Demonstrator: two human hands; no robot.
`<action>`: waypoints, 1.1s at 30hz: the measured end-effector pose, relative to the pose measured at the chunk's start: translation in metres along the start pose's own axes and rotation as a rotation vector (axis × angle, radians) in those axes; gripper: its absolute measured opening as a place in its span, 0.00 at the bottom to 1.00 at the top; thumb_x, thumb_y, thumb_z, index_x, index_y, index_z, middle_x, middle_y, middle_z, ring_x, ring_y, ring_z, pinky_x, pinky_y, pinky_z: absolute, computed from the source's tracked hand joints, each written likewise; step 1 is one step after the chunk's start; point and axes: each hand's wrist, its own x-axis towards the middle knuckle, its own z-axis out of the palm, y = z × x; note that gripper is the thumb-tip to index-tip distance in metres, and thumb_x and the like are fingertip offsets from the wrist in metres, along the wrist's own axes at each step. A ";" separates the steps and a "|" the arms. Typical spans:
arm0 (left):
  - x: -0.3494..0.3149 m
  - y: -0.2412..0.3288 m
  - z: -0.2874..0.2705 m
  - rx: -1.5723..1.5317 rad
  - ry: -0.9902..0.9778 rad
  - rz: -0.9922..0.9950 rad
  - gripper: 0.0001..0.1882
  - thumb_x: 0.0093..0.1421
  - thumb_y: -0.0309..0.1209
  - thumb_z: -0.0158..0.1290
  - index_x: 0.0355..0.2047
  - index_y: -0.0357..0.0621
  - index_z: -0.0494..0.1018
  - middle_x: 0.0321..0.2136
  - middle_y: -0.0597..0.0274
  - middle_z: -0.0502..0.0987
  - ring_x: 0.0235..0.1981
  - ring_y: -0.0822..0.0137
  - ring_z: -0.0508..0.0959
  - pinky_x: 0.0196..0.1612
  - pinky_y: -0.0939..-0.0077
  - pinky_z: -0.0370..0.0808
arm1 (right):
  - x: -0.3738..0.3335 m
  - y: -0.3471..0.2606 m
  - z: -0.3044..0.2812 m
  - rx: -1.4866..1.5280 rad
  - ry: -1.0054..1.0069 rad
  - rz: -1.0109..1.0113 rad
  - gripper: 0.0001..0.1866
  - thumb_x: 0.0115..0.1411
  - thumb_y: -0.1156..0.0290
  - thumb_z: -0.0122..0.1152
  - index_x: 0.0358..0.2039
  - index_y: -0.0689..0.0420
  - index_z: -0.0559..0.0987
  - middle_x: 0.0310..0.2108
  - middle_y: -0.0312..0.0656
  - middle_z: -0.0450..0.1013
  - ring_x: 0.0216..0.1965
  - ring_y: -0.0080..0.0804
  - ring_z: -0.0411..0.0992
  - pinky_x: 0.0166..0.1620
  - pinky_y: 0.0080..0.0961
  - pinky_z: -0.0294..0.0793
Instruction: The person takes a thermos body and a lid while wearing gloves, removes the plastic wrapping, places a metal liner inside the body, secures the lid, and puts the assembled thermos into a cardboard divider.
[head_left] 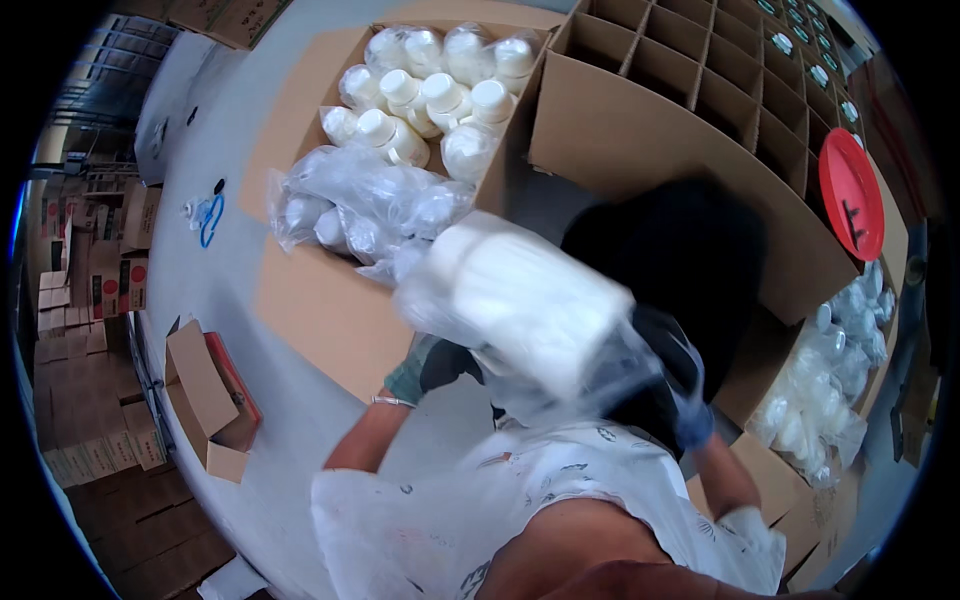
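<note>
A large white bottle (530,300) in a clear plastic bag (425,305) is in front of my body, smeared by motion. My left hand (437,367), in a green and black glove, grips the bag's lower left side, its fingertips hidden beneath. At the other end, my right hand (678,370), in a blue and black glove, closes on the bagged bottle. Just beyond is an open carton (310,300) with several white capped bottles (392,135), some bagged. Crumpled clear plastic (370,195) covers its near rows.
A tall carton (660,140) with cardboard dividers stands at the right, a red round lid-like piece (851,193) on its edge. Beneath, another carton holds bagged white items (815,390). A small open box (210,400) sits on the grey floor (290,420) at left, near stacked cartons (90,390).
</note>
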 end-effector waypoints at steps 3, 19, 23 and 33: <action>0.028 0.018 -0.010 -0.745 0.288 -0.185 0.17 0.63 0.30 0.46 0.51 0.36 0.67 0.44 0.48 0.75 0.43 0.53 0.77 0.48 0.60 0.75 | 0.100 0.038 0.021 -0.441 -0.169 -0.186 0.23 0.59 0.66 0.56 0.55 0.58 0.70 0.57 0.53 0.63 0.57 0.52 0.62 0.59 0.40 0.63; 0.352 -0.138 -0.104 0.677 0.620 -0.100 0.15 0.54 0.38 0.55 0.32 0.37 0.73 0.27 0.53 0.78 0.24 0.58 0.79 0.31 0.63 0.76 | 0.159 0.048 -0.040 -1.433 -0.166 -0.130 0.19 0.53 0.66 0.59 0.46 0.54 0.76 0.52 0.47 0.68 0.55 0.48 0.64 0.62 0.48 0.57; 0.320 -0.180 -0.190 0.006 0.267 -0.231 0.14 0.59 0.38 0.54 0.31 0.38 0.76 0.26 0.56 0.79 0.22 0.65 0.78 0.25 0.70 0.75 | 0.169 0.049 -0.022 -1.311 -0.187 -0.174 0.18 0.53 0.66 0.60 0.46 0.52 0.77 0.47 0.43 0.72 0.52 0.43 0.68 0.61 0.44 0.60; 0.361 -0.062 -0.234 -0.655 0.995 0.461 0.15 0.64 0.33 0.48 0.47 0.38 0.73 0.43 0.58 0.77 0.43 0.67 0.77 0.51 0.73 0.73 | 0.171 0.051 -0.030 -1.284 -0.120 -0.043 0.16 0.52 0.67 0.60 0.44 0.51 0.79 0.46 0.41 0.74 0.49 0.42 0.71 0.59 0.43 0.64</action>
